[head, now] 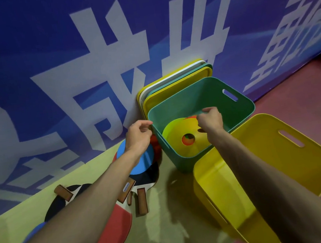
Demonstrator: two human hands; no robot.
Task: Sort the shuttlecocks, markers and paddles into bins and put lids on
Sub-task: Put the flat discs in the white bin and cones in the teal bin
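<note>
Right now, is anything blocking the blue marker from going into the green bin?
Nothing visible: the green bin is open, the lids lean behind it, the blue marker lies beside it.

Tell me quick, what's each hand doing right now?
Left hand: fingers loosely curled, holding nothing.
Right hand: curled above the markers in the green bin; a grip cannot be told.

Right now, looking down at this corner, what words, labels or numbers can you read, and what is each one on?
Wall banner: huge white Chinese characters, cropped and skewed by the lens; one looks like "成" and another like "业", but I am not certain of either.
Paddle handle: a small white label, with print too small to read.
Nothing else in view shows any writing.
</note>
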